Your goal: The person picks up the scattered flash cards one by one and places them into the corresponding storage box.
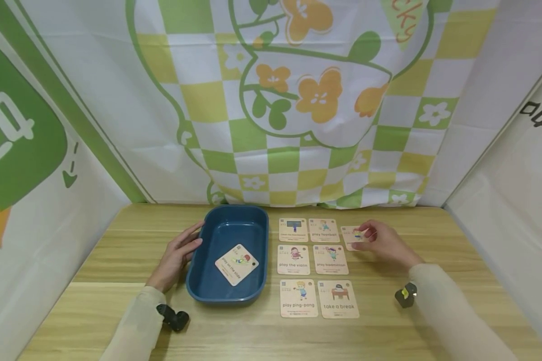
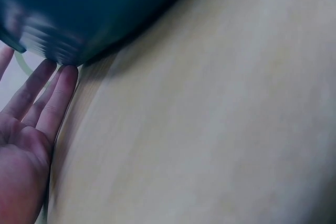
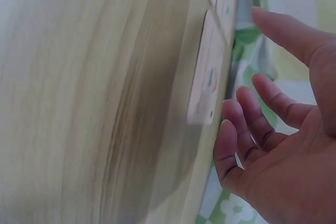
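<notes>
While over a card [image 1: 350,235], right hand [image 1: 385,244] loosely spread.

Tray [image 1: 232,231] left of 7 cards [image 1: 328,260]

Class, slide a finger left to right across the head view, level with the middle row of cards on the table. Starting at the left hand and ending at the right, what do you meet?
Left hand → blue tray → "play the violin" card → "play badminton" card → right hand.

Wooden table [image 1: 235,336] with tray [image 1: 241,230], cards [image 1: 299,298]
</notes>
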{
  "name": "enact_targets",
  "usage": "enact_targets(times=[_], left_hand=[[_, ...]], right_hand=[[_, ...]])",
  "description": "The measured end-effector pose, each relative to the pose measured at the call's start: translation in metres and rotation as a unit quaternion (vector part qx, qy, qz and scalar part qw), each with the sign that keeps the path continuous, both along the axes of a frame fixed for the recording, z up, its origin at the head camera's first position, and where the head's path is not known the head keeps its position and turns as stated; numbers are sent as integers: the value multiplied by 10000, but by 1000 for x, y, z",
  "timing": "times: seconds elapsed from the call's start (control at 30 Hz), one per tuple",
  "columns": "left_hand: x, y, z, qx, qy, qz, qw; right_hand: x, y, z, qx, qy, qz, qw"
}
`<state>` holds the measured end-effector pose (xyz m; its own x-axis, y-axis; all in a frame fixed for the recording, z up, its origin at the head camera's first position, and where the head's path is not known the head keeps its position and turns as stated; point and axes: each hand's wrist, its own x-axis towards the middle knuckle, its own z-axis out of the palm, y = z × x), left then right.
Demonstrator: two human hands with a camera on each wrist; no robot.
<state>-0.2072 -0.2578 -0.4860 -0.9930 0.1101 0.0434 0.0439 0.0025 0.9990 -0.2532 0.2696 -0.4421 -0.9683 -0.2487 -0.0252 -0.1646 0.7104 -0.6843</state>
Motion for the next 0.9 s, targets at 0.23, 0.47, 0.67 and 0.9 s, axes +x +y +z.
enact_targets(times=[0.23, 0.47, 0.67, 0.9], left_hand=[[1, 0, 0, 14, 1, -3, 10000], [0, 0, 1, -60, 12, -33, 10000], [0, 0, 1, -26, 10, -41, 10000], [0, -1, 0, 24, 49, -71, 10000]], right_hand=[[-11, 9, -6, 221, -283, -161, 9992], [-15, 14, -8, 318, -385, -40, 9987], [-17, 17, -7, 524, -266, 154, 9981], [-17, 17, -7, 883, -270, 214, 9955]])
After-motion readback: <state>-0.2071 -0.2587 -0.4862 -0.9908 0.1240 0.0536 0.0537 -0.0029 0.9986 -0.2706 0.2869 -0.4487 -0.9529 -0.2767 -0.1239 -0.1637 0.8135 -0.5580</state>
